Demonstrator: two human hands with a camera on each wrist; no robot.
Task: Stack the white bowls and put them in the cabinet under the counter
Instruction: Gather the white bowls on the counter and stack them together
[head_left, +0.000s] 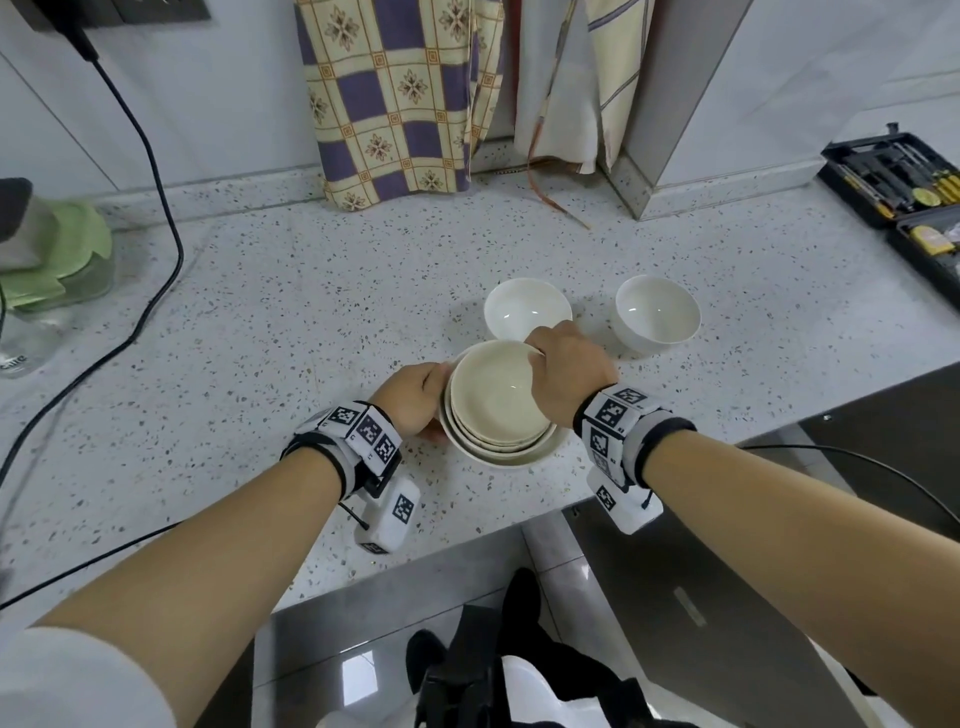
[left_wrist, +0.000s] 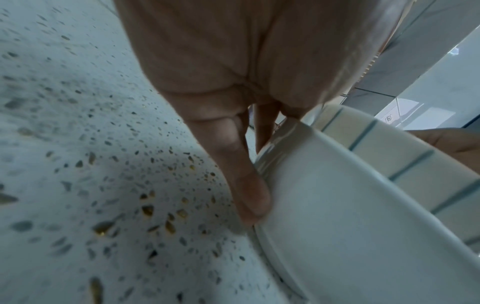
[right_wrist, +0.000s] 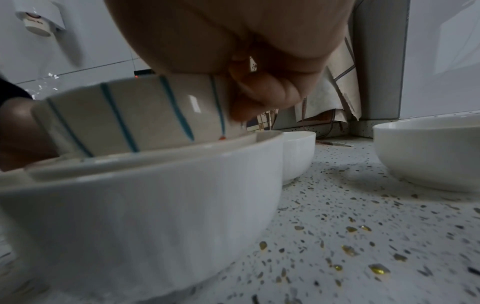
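Left hand (head_left: 415, 397) steadied the nested bowl stack (head_left: 501, 410) on the worktop (head_left: 285, 312); right hand's (head_left: 569, 371) fingers (right_wrist: 262, 96) pinched the top bowl's rim, two empty bowls (head_left: 657, 312) just beyond.

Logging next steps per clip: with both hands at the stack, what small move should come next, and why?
Probably let go of the top bowl with the right hand and reach for the near loose bowl. The top bowl looks seated in the stack, which the left hand steadies, while two white bowls, the other farther right, remain unstacked.
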